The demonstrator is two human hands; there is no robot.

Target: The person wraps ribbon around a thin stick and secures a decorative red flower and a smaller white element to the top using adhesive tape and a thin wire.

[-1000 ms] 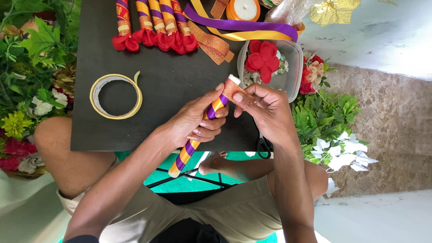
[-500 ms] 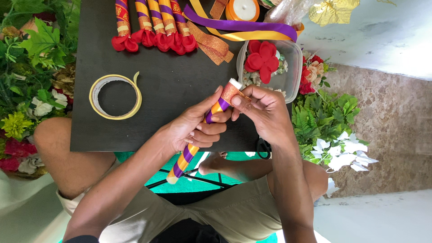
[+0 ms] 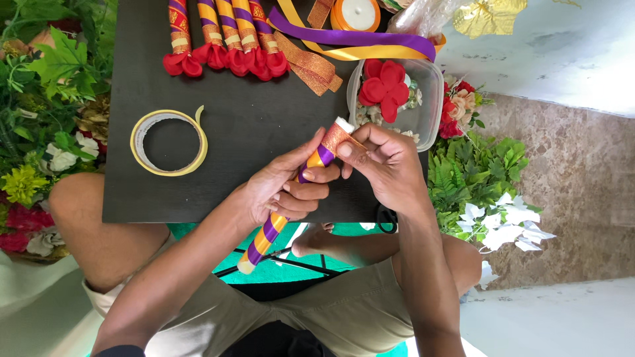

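We grip the ribbon-wrapped stick (image 3: 291,198) mid-shaft in our closed left hand (image 3: 281,192), over the black board (image 3: 251,125). Our right hand (image 3: 387,165) pinches a copper band (image 3: 337,137) around its top. It looks light, stiff and slick, so holding it by the middle suits.

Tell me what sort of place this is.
Probably a home craft spot on the floor: a person sits cross-legged with a black board across the knees. On it lie ribbon-wrapped sticks and a tape roll, with artificial flowers at both sides.
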